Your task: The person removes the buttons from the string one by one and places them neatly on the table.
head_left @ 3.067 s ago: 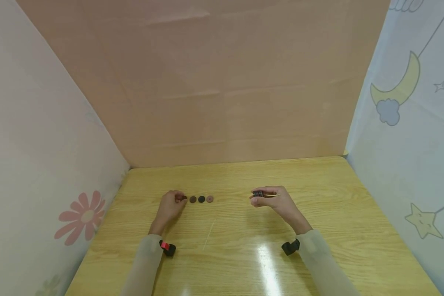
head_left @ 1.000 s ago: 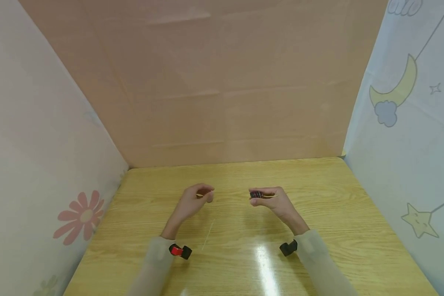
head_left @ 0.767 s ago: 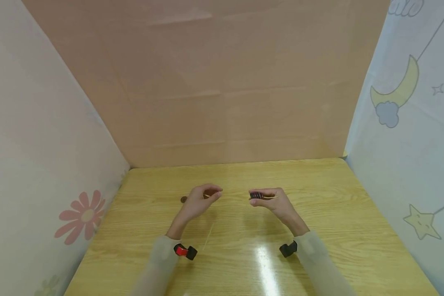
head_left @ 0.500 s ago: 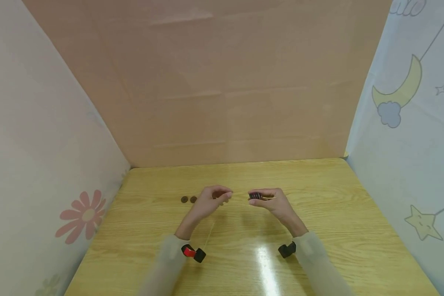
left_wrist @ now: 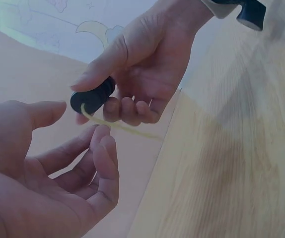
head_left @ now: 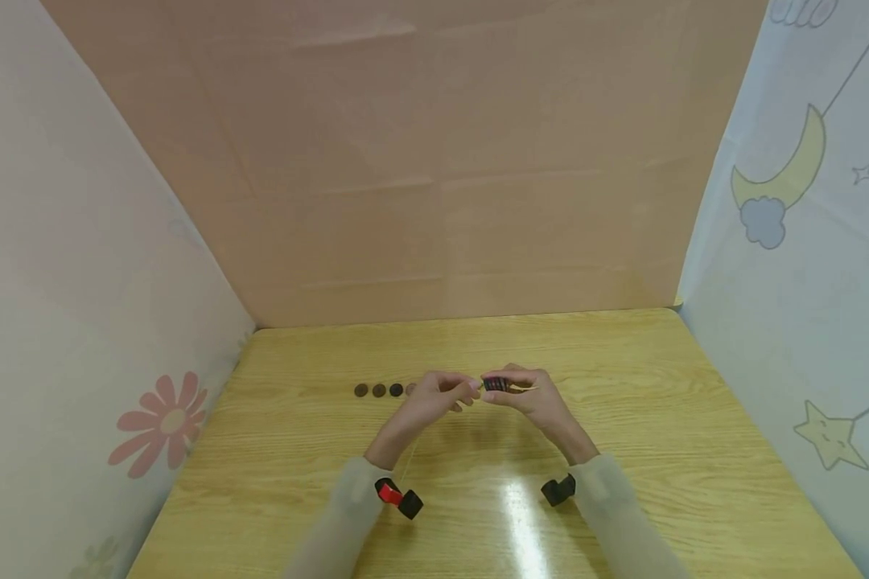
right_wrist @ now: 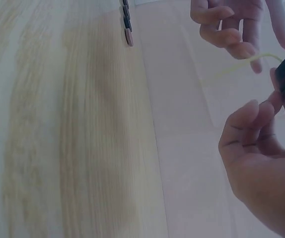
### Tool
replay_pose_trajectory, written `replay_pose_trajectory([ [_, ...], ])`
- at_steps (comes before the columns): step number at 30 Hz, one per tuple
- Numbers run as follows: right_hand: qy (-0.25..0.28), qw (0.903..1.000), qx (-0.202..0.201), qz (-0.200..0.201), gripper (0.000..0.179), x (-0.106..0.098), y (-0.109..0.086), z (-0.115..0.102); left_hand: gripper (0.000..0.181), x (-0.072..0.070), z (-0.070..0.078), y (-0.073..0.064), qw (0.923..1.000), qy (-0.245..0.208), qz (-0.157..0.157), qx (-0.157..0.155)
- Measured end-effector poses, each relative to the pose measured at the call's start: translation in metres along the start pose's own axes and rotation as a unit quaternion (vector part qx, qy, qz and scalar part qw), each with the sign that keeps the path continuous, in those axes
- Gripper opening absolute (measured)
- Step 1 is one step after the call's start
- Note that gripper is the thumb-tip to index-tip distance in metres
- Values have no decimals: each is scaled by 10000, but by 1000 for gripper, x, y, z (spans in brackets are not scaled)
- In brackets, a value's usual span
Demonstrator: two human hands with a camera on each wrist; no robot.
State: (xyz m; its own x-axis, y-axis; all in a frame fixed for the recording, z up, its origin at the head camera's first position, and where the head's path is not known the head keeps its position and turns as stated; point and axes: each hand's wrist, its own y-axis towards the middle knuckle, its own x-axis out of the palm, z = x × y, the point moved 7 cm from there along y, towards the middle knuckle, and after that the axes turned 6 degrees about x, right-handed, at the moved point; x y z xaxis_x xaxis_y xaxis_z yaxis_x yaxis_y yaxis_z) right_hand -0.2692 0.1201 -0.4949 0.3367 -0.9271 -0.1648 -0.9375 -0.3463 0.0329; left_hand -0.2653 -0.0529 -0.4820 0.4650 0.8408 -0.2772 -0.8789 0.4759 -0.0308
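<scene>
A wood-grain worktop (head_left: 637, 370) fills the lower part of the head view, and a bright glare patch (head_left: 524, 515) lies on its near part. Closest in are two pale sleeves, the left sleeve (head_left: 342, 507) and the right sleeve (head_left: 623, 498). Each wrist bears a small black device: the left device (head_left: 409, 504) sits beside a red piece, the right device (head_left: 556, 492) shows none.

Beyond them both hands meet above the worktop. The right hand (head_left: 546, 400) is the nearer to the stack of discs (head_left: 496, 384), since its thumb and fingers grasp it. The stack's long axis runs roughly from side to side, with one flat end turned toward the left hand (head_left: 430, 398). A yellow cord (left_wrist: 132, 130) comes out of that end face and bends away past the left fingertips; more yellow cord shows at the other end, on the right palm's side.

So the stack lies just to the right of the left fingers. Those fingers are released and loosely bent, the thumb apart from the forefinger, as the left wrist view shows. The cord passes close by them; whether it touches them I cannot tell.

To the left on the worktop lies a row of loose discs (head_left: 379, 391), the last one partly hidden by the left hand. Farther back rises a plain tan backdrop (head_left: 434, 201), between a left wall with a red flower (head_left: 171, 421) and a right wall with a yellow moon (head_left: 796, 173).
</scene>
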Motion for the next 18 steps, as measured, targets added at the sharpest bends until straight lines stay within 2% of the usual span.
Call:
replay_pose_trajectory([
  [6, 84, 9996, 9, -256, 33, 6, -1, 2, 38, 8, -2, 3, 9986, -475, -191, 133],
  [10, -72, 9998, 45, -191, 36, 7, -2, 3, 39, 10, -6, 5, 9970, -736, -216, 75],
  [13, -101, 9997, 126, -156, 43, 8, -2, 2, 39, 11, -8, 6, 9965, -823, -167, -19],
  [18, 27, 9992, 257, -314, 53, 12, -3, 2, 35, 11, -8, 5, 9962, -843, -184, 63],
])
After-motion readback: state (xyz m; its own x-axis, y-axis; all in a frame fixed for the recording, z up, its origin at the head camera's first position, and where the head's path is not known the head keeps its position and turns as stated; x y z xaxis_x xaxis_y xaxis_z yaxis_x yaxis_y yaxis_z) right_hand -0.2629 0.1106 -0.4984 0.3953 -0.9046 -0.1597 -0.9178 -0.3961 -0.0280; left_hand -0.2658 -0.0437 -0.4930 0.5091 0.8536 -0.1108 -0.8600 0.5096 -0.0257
